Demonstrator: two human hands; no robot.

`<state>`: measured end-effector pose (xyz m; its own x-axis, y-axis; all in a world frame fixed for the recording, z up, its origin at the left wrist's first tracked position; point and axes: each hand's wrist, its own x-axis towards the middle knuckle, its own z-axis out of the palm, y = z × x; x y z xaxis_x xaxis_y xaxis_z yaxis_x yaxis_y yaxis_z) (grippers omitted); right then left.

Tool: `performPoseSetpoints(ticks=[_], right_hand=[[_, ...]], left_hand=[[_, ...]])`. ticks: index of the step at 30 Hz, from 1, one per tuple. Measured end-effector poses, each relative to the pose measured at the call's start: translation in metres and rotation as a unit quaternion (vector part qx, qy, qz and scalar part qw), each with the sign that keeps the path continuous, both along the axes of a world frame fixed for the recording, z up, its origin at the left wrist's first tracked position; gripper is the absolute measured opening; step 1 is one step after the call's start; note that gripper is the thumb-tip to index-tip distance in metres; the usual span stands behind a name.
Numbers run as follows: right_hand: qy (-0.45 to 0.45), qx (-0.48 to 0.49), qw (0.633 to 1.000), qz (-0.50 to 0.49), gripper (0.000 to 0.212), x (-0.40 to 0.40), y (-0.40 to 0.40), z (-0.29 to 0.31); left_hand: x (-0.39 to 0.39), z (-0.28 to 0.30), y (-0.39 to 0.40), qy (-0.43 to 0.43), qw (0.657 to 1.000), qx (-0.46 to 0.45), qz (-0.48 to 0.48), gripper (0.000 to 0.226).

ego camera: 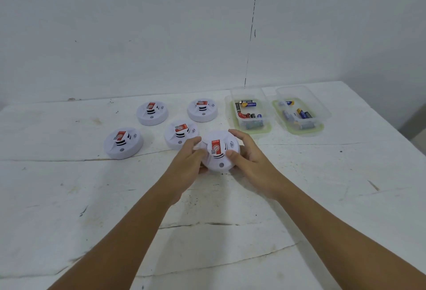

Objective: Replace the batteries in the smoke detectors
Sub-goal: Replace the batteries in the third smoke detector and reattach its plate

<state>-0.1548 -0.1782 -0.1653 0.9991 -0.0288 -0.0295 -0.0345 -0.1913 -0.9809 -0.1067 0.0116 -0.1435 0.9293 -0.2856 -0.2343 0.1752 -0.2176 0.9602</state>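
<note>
Held detector: smoke detector [220,151] (red sticker on top) sitting between both hands, above the table [299,197].
Left hand [191,163]: fingers curling round its left rim, gripping.
Right hand [247,153]: fingers arching over its far edge, thumb pressing near side.
Spare detectors: four [180,133] lying just beyond the left fingers.
Battery tubs: two [251,114] sitting beyond the right fingers.

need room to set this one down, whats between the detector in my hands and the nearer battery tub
Nothing: the head view shows bare white table between the held detector and the nearer battery tub.
</note>
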Motion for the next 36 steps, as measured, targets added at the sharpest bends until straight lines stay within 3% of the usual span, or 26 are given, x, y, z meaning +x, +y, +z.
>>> performPoseSetpoints(ticks=[3, 6, 11, 36], right_hand=[[-0.022, -0.093, 0.995, 0.020, 0.050, -0.002, 0.001, 0.005], [-0.036, -0.134, 0.990, 0.033, 0.057, -0.001, 0.002, 0.003], [-0.053, -0.214, 0.975, 0.028, 0.087, 0.000, 0.004, -0.008], [-0.087, -0.217, 0.972, 0.018, 0.094, 0.000, 0.003, -0.017]], left_hand=[[-0.001, -0.001, -0.001, -0.060, 0.998, 0.010, -0.003, 0.020], [0.004, -0.008, 0.001, -0.132, 0.990, 0.048, -0.015, 0.028], [0.008, -0.037, 0.005, -0.207, 0.971, 0.117, -0.011, 0.039], [0.000, -0.042, 0.004, -0.253, 0.959, 0.123, 0.016, 0.044]])
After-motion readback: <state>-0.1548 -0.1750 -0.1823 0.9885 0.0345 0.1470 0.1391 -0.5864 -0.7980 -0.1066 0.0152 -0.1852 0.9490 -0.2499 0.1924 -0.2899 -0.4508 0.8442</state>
